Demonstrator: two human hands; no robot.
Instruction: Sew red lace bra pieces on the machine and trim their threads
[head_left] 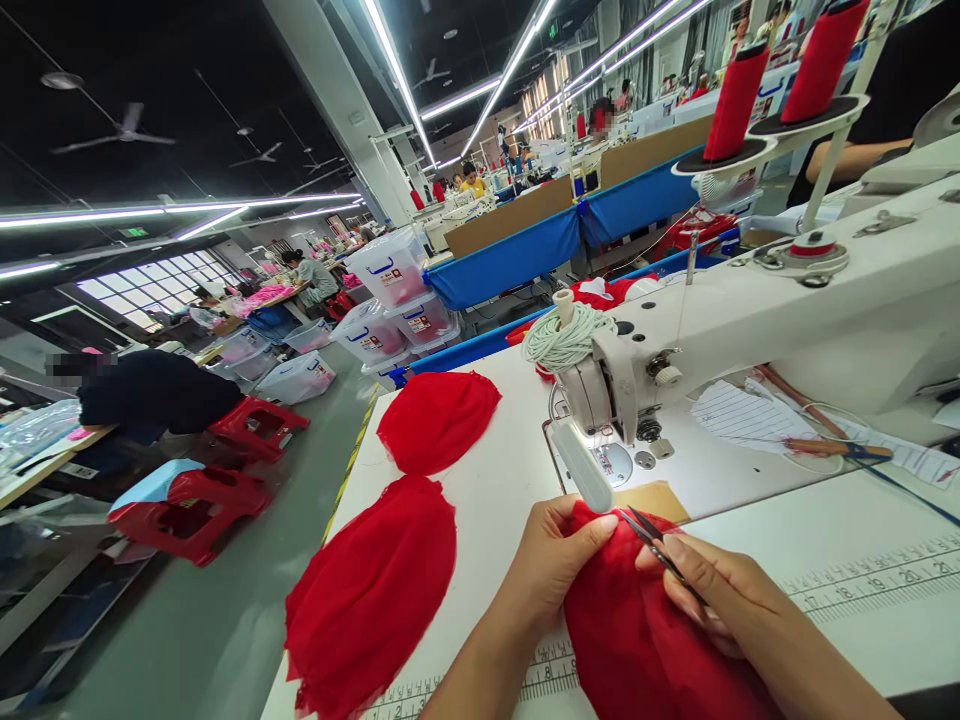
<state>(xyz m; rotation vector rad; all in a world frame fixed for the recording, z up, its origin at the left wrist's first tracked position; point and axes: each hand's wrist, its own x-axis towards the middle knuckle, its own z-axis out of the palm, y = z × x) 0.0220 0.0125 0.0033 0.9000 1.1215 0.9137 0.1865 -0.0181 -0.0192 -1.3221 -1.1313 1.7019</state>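
My left hand (551, 560) pinches the top edge of a red fabric piece (622, 630), thumb on top. In my right hand (709, 590) is a pair of small dark thread snips (664, 552), gripped between thumb and fingers. The blades point left at the fabric's edge, close to my left thumb, and look slightly apart. The red piece hangs down toward me over the table's front. Just beyond my hands stands the white sewing machine (720, 310), its needle area lit. Two more red fabric pieces, a smaller one (439, 420) and a larger one (375, 600), lie to the left.
Red thread cones (739, 105) stand on a rack above the machine. Paper slips (742, 415) and a wooden-handled tool (832, 448) lie on its bed. A printed ruler (877, 580) runs along the white table. Plastic bins (390, 265), red stools (195, 510) and other workers are beyond.
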